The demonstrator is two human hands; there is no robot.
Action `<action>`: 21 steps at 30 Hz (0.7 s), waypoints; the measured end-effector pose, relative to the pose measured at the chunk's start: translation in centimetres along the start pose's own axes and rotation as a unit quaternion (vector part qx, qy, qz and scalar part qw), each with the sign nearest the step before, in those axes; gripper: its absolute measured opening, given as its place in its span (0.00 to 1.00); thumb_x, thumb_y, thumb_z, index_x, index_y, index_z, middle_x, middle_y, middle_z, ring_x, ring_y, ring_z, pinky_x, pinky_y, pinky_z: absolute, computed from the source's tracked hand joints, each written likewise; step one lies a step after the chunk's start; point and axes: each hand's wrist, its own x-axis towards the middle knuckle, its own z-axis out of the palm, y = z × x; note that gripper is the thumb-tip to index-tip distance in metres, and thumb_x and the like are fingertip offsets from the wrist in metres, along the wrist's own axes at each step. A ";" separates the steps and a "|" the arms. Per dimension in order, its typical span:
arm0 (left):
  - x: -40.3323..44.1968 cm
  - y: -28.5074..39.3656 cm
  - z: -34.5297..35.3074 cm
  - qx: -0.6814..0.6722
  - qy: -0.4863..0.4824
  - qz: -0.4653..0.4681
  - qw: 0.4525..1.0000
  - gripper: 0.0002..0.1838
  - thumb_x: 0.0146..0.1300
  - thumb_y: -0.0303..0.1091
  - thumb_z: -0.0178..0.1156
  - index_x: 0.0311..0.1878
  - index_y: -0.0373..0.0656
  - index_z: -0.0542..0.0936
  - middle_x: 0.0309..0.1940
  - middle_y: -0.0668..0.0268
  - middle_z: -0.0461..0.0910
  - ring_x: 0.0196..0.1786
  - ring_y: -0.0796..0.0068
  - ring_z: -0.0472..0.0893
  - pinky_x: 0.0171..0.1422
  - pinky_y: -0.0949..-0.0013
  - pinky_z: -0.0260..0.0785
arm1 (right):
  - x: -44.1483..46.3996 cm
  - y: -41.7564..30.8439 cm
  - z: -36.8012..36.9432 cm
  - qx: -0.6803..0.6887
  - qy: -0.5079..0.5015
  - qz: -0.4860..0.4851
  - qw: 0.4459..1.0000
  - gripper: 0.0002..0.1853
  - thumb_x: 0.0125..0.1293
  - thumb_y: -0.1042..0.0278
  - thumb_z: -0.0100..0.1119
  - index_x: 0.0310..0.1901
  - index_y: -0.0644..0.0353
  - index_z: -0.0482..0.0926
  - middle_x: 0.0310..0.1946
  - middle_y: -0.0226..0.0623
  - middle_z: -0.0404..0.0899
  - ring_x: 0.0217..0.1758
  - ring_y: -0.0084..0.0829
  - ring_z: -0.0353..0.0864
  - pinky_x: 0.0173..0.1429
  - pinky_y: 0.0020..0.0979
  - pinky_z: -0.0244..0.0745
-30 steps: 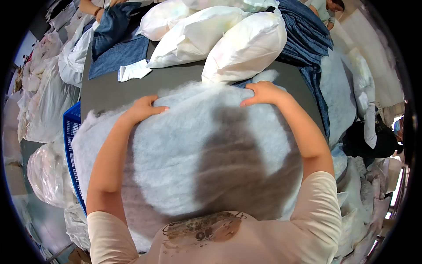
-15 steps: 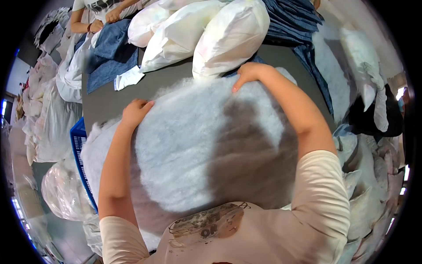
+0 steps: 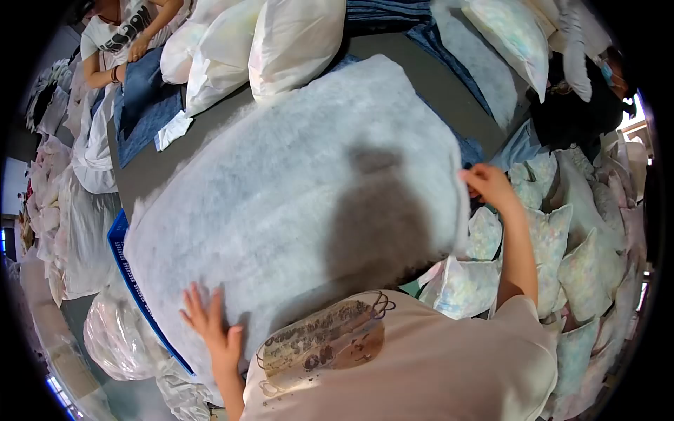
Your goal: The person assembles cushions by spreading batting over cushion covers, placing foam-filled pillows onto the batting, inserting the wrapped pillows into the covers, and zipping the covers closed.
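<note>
A large sheet of white fibre batting (image 3: pixel 260 189) lies spread out in front of me, with a dark shadow across its right half. My left hand (image 3: pixel 210 326) rests on its near left part, fingers spread and holding nothing. At the right edge of the sheet, my right hand (image 3: pixel 491 186) is closed with thumb and fingertips pinching the batting's border. Blue denim fabric (image 3: pixel 472 149) shows just beyond that edge, close to the right hand.
White stuffed pillows (image 3: pixel 298 45) lie along the back of the grey table (image 3: pixel 165 172). A person (image 3: pixel 130 38) at the far left handles denim (image 3: pixel 149 105). A blue crate (image 3: pixel 140 284) stands at the left; more pillows (image 3: pixel 586 277) are piled at the right.
The batting now lies smoother and reaches further right and back. My left hand has come back toward my body, and my right hand has moved to the right edge.
</note>
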 end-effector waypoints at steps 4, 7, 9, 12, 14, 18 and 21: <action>-0.3 1.5 2.3 0.076 -0.077 0.092 0.990 0.45 0.63 0.71 0.52 0.74 0.49 0.66 0.78 0.48 0.52 0.80 0.41 0.47 0.79 0.37 0.23 | -0.3 1.3 2.7 -0.147 0.055 -0.147 0.977 0.22 0.59 0.50 0.70 0.38 0.65 0.83 0.25 0.39 0.83 0.27 0.31 0.83 0.33 0.35 0.77; -1.8 1.3 1.9 0.094 -0.005 0.133 0.987 0.46 0.61 0.69 0.56 0.76 0.50 0.63 0.78 0.48 0.52 0.81 0.43 0.47 0.79 0.36 0.25 | 3.3 6.3 0.6 0.037 -0.042 -0.049 0.997 0.15 0.60 0.63 0.69 0.42 0.66 0.82 0.30 0.38 0.85 0.31 0.29 0.84 0.38 0.35 0.79; -2.9 1.6 1.0 0.105 -0.052 0.165 0.979 0.45 0.59 0.68 0.58 0.74 0.52 0.66 0.79 0.52 0.52 0.81 0.48 0.48 0.79 0.36 0.26 | 3.9 7.1 -2.6 0.383 -0.044 -0.026 0.923 0.09 0.57 0.69 0.70 0.39 0.61 0.83 0.32 0.32 0.84 0.27 0.26 0.83 0.33 0.32 0.80; -4.2 3.0 1.3 0.054 -0.173 0.172 0.968 0.41 0.56 0.59 0.65 0.73 0.56 0.69 0.79 0.57 0.53 0.81 0.51 0.49 0.80 0.34 0.28 | 6.3 14.2 -4.2 0.399 -0.090 0.068 0.910 0.11 0.57 0.70 0.72 0.40 0.61 0.84 0.31 0.31 0.83 0.27 0.26 0.82 0.32 0.30 0.79; -5.2 2.4 2.6 0.075 -0.163 0.199 0.963 0.40 0.55 0.55 0.67 0.73 0.59 0.69 0.79 0.58 0.54 0.81 0.52 0.49 0.80 0.34 0.29 | 7.9 17.2 0.1 0.374 -0.075 0.112 0.918 0.12 0.58 0.72 0.70 0.43 0.62 0.83 0.30 0.32 0.83 0.26 0.27 0.81 0.31 0.30 0.77; -5.3 2.3 2.5 0.092 -0.149 0.212 0.962 0.42 0.53 0.50 0.70 0.73 0.61 0.68 0.79 0.61 0.54 0.81 0.54 0.49 0.80 0.33 0.31 | 7.9 16.2 1.8 0.224 0.075 0.046 0.971 0.10 0.60 0.72 0.65 0.44 0.61 0.82 0.33 0.35 0.84 0.31 0.32 0.83 0.36 0.34 0.78; -5.6 1.6 3.1 0.094 -0.123 0.236 0.959 0.44 0.52 0.50 0.71 0.74 0.62 0.66 0.79 0.61 0.53 0.81 0.53 0.49 0.80 0.34 0.31 | -0.4 9.0 2.0 -0.144 0.389 -0.186 0.891 0.11 0.62 0.71 0.61 0.46 0.60 0.81 0.39 0.39 0.84 0.41 0.40 0.84 0.46 0.37 0.78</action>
